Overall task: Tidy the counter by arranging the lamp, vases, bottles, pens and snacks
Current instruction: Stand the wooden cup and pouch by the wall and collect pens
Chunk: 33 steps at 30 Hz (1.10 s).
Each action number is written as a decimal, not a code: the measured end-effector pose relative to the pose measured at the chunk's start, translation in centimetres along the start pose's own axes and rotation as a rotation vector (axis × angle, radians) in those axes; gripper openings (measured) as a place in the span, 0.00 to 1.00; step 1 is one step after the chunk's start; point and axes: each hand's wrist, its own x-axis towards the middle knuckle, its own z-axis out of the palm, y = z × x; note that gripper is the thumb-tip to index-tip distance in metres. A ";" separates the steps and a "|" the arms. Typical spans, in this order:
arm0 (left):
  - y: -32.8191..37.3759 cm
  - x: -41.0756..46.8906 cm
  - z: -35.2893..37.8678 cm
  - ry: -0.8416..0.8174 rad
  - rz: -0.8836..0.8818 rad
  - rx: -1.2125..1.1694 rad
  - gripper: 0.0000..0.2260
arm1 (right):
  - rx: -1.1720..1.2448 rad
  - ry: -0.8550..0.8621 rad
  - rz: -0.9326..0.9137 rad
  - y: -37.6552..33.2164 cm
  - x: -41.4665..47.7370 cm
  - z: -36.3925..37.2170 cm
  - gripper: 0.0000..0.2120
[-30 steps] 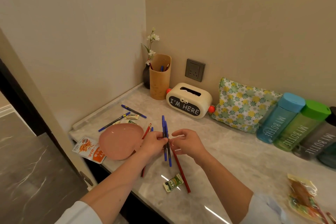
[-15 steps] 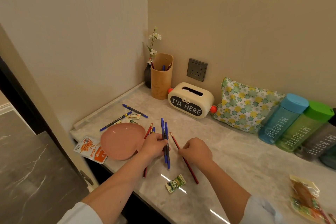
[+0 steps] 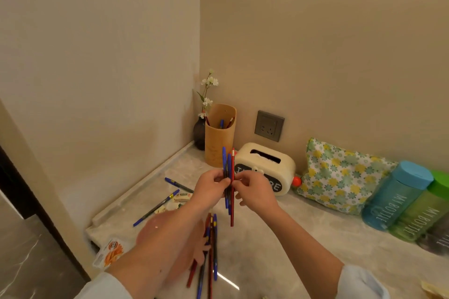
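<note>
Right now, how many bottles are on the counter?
3, in a row at right: blue bottle beside the floral pouch, green bottle next, grey bottle cut by the frame edge. Others may be hidden.

Warm dim indoor light, bright glare streak on the countertop (near bottom edge), wide-angle bending, soft focus

In the corner the pen holder stands between the vase, left, and tissue box, right

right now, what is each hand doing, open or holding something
Left hand: grips the blue pens, upright.
Right hand: pinches the red pencil beside them.
</note>
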 end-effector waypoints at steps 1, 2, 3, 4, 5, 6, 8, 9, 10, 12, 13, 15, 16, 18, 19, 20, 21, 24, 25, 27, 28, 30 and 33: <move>0.8 1.0 -0.8 -0.004 0.031 0.014 0.07 | 0.005 0.013 -0.010 -0.9 1.1 -0.1 0.06; 1.6 2.1 -1.6 -0.012 0.063 0.028 0.06 | 0.008 0.030 -0.021 -1.9 2.3 -0.2 0.05; 2.4 3.3 -2.4 -0.020 0.096 0.041 0.06 | 0.011 0.052 -0.030 -2.9 3.4 -0.4 0.05; 3.2 4.5 -3.1 -0.024 0.135 0.053 0.06 | 0.010 0.078 -0.042 -3.9 4.6 -0.6 0.04; 4.1 5.9 -3.9 -0.019 0.177 0.070 0.06 | 0.013 0.104 -0.057 -4.8 5.9 -0.8 0.04; 4.9 7.2 -4.5 -0.009 0.220 0.092 0.07 | 0.017 0.130 -0.074 -5.8 7.0 -1.0 0.05; 6.7 9.9 -6.0 -0.001 0.301 0.142 0.09 | 0.019 0.195 -0.101 -7.6 9.5 -1.4 0.05; 7.6 11.1 -6.5 0.001 0.337 0.157 0.10 | 0.011 0.226 -0.112 -8.4 10.6 -1.7 0.05; 8.5 12.3 -7.1 -0.004 0.373 0.168 0.10 | 0.004 0.255 -0.122 -9.2 11.6 -2.0 0.05; 10.3 14.3 -8.0 -0.003 0.432 0.199 0.10 | 0.007 0.299 -0.139 -10.7 13.6 -2.3 0.05; 11.0 15.2 -8.3 0.006 0.453 0.223 0.10 | 0.004 0.322 -0.144 -11.3 14.3 -2.5 0.05; 11.9 16.9 -8.8 0.018 0.495 0.267 0.11 | -0.026 0.369 -0.139 -12.1 16.0 -2.7 0.06; 12.0 17.5 -9.0 0.024 0.515 0.295 0.11 | -0.044 0.381 -0.130 -12.2 16.7 -2.7 0.07; 11.6 18.9 -9.1 0.024 0.531 0.355 0.11 | -0.083 0.384 -0.101 -11.9 17.9 -2.2 0.09; 11.1 19.5 -9.0 0.021 0.528 0.391 0.10 | -0.102 0.379 -0.081 -11.6 18.4 -1.8 0.09; 10.4 20.2 -8.9 0.017 0.520 0.428 0.09 | -0.125 0.375 -0.062 -11.1 18.9 -1.3 0.09; 9.7 20.7 -8.8 0.014 0.508 0.466 0.09 | -0.150 0.372 -0.042 -10.6 19.1 -0.8 0.09; 7.2 21.6 -8.5 -0.019 0.473 0.557 0.08 | -0.240 0.344 0.021 -8.7 19.6 0.8 0.09; 6.6 21.6 -8.5 -0.027 0.463 0.605 0.08 | -0.270 0.329 0.040 -8.2 19.6 1.2 0.10; 5.3 21.7 -8.5 -0.036 0.445 0.685 0.07 | -0.310 0.302 0.077 -7.1 19.6 2.2 0.10; 4.7 21.8 -8.6 -0.038 0.437 0.694 0.07 | -0.310 0.302 0.089 -6.7 19.6 2.7 0.10; 4.0 21.7 -8.7 -0.049 0.428 0.674 0.07 | -0.279 0.323 0.095 -6.3 19.4 3.4 0.10; 3.4 21.2 -8.9 -0.067 0.448 0.610 0.15 | -0.207 0.380 0.068 -6.2 18.4 3.9 0.13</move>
